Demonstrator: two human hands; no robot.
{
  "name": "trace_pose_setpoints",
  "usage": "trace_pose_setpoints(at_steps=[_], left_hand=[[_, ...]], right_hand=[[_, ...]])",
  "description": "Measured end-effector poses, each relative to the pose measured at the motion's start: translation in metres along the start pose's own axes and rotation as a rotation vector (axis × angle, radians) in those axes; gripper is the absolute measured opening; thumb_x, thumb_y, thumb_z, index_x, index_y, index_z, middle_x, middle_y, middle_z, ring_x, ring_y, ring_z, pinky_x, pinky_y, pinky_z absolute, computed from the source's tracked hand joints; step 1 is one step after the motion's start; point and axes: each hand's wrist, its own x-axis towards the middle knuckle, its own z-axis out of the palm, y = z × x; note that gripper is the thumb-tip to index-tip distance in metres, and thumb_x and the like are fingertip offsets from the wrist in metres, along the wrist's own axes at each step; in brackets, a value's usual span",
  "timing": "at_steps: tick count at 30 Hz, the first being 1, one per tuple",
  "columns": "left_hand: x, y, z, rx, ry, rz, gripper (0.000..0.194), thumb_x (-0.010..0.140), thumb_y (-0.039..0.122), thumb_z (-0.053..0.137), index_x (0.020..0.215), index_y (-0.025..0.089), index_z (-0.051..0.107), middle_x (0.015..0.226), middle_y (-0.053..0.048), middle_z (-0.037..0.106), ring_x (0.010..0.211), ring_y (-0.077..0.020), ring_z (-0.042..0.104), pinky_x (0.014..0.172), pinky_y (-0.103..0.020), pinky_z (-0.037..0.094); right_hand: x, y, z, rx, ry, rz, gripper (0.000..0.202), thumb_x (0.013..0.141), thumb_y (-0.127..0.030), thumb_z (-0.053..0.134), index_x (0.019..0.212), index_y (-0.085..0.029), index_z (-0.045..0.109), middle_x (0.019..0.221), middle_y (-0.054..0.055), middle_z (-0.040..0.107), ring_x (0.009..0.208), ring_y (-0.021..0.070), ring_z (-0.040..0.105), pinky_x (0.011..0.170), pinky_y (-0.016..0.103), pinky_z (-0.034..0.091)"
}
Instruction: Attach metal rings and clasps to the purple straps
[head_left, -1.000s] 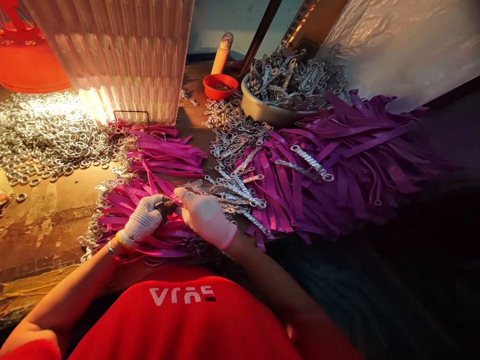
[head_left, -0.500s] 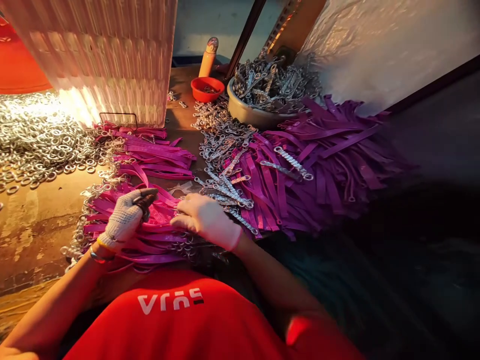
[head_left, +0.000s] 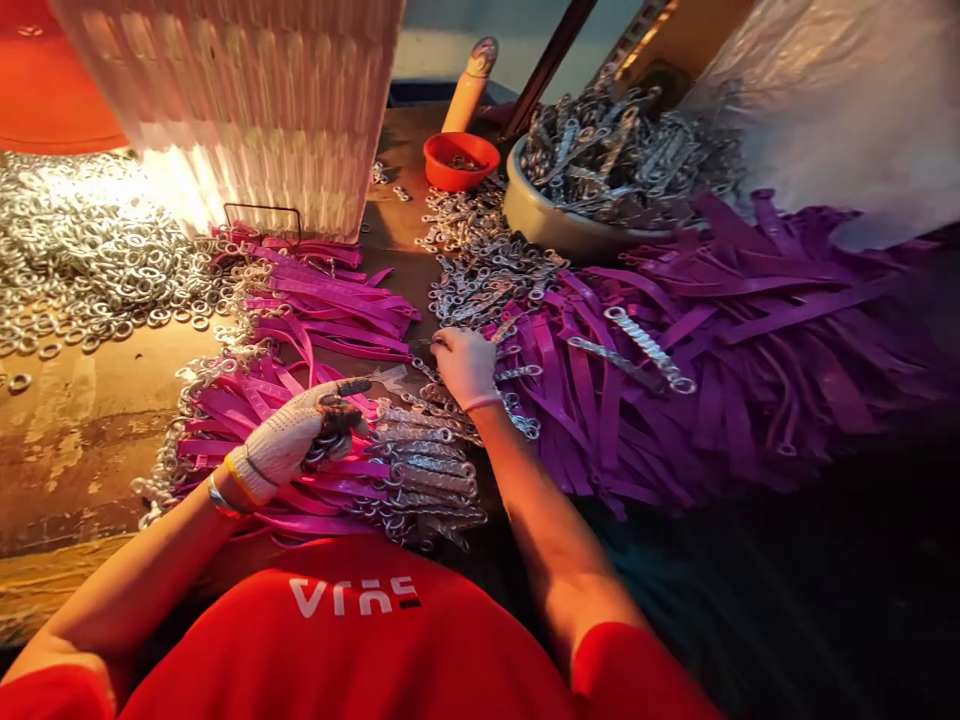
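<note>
My left hand (head_left: 296,440), in a white knit glove with darkened fingertips, is over a pile of pink straps (head_left: 262,400). Its fingers are curled together, and whatever they hold is hidden. My right hand (head_left: 466,368), also in a white glove, reaches to the edge of a heap of silvery metal links (head_left: 491,285). Its fingertips are pinched; what is between them is too small to make out. Beside my left hand, twisted metal strips (head_left: 435,470) lie in a row at the straps' right ends, with rings near them.
Loose metal rings (head_left: 97,250) spread at the left beside a ribbed translucent panel (head_left: 255,110). Further back are a red bowl (head_left: 461,180), a bottle (head_left: 469,90) and a basin (head_left: 555,220) heaped with twisted strips. Purple straps (head_left: 720,340) cover the right side.
My right hand has moved from the pink straps to the right and away, to the metal links. My left hand has moved right over the straps. The view has shifted somewhat.
</note>
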Motion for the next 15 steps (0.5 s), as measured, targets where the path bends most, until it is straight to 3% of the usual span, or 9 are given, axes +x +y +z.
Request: trace_pose_setpoints(at_steps=[4,6,9,11,15], left_hand=[[0.0,0.002,0.002,0.077,-0.021,-0.016,0.061,0.086,0.025,0.069,0.144,0.017,0.05,0.071,0.001,0.063,0.042,-0.0062,0.045,0.036,-0.016,0.027],[0.001,0.003,0.005,0.105,-0.044,-0.005,0.049,0.086,0.027,0.07,0.132,0.016,0.059,0.069,0.002,0.061,0.042,-0.0049,0.041,0.038,-0.017,0.028],[0.004,0.0,0.008,0.089,-0.073,0.064,0.028,0.079,0.03,0.076,0.099,0.013,0.067,0.067,0.001,0.06,0.046,-0.0052,0.044,0.045,-0.017,0.036],[0.005,-0.004,0.007,0.061,-0.083,0.123,0.026,0.071,0.03,0.08,0.08,0.013,0.064,0.065,0.0,0.06,0.052,-0.0072,0.05,0.05,-0.019,0.042],[-0.001,-0.006,0.001,0.017,-0.131,0.066,0.025,0.068,0.028,0.082,0.078,0.011,0.066,0.067,-0.002,0.064,0.054,-0.009,0.054,0.051,-0.019,0.046]], right_hand=[[-0.035,-0.016,-0.025,0.476,0.179,-0.246,0.027,0.099,-0.024,0.049,0.116,-0.02,0.069,0.112,0.008,0.073,0.102,0.0225,0.066,0.093,0.036,0.049],[-0.058,-0.036,-0.044,0.708,0.182,-0.437,0.026,0.101,-0.027,0.05,0.12,-0.023,0.066,0.111,0.005,0.072,0.098,0.0196,0.067,0.089,0.033,0.052],[-0.085,-0.071,-0.063,0.688,0.059,-0.648,0.03,0.1,-0.025,0.055,0.129,-0.022,0.062,0.114,0.007,0.07,0.102,0.0196,0.066,0.091,0.032,0.052],[-0.093,-0.088,-0.067,0.595,-0.003,-0.691,0.033,0.099,-0.018,0.054,0.131,-0.02,0.06,0.112,0.008,0.069,0.1,0.0208,0.066,0.089,0.032,0.052],[-0.099,-0.099,-0.065,0.467,-0.011,-0.681,0.033,0.096,-0.011,0.051,0.126,-0.021,0.063,0.103,0.008,0.07,0.092,0.0217,0.067,0.082,0.032,0.053]])
